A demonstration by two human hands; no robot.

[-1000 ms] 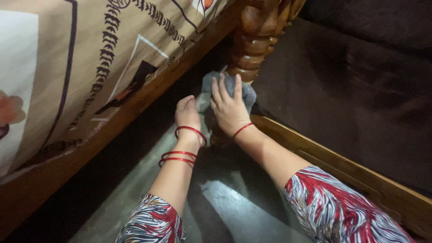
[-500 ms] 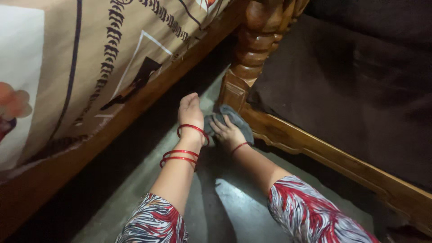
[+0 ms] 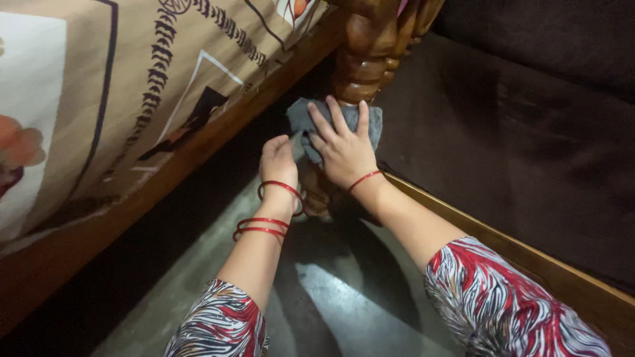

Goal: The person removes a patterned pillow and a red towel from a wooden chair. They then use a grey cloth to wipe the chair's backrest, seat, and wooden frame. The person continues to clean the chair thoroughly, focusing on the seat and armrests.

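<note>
Grey soft cloth (image 3: pixel 305 120) is pressed against the carved brown wooden post (image 3: pixel 362 56) at the far centre by the right hand (image 3: pixel 344 149), fingers spread flat. Just left, the left hand (image 3: pixel 278 162) is pinched closed on the cloth's edge. Tan patterned bedsheet (image 3: pixel 119 92) fills the left.

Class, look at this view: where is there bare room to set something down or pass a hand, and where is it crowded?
Bare floor lies between the two forearms, bordered by the bed rail and the wooden frame. It is crowded at the carved post, where the left hand and right hand press a grey cloth.
</note>
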